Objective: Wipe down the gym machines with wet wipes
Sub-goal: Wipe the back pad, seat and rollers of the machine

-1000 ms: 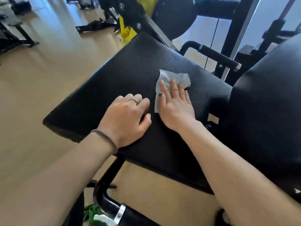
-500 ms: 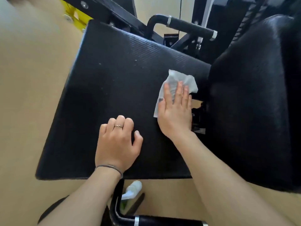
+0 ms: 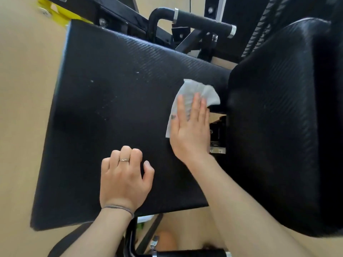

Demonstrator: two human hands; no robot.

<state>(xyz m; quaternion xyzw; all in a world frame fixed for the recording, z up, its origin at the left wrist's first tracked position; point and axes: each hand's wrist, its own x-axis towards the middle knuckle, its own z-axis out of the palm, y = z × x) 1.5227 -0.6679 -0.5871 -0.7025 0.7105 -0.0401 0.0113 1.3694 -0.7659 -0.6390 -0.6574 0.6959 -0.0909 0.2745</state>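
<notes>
Wipe (image 3: 193,89) thin, limp, wet, best held flat under right hand (image 3: 191,130) fingers, pressed on seat (image 3: 115,108); left hand (image 3: 123,179) loosely curled, holding nothing.

We are in a gym: beyond the black padded seat (image 3: 118,112) a grip handle (image 3: 202,22) and yellow-trimmed machine frame (image 3: 55,12).
</notes>
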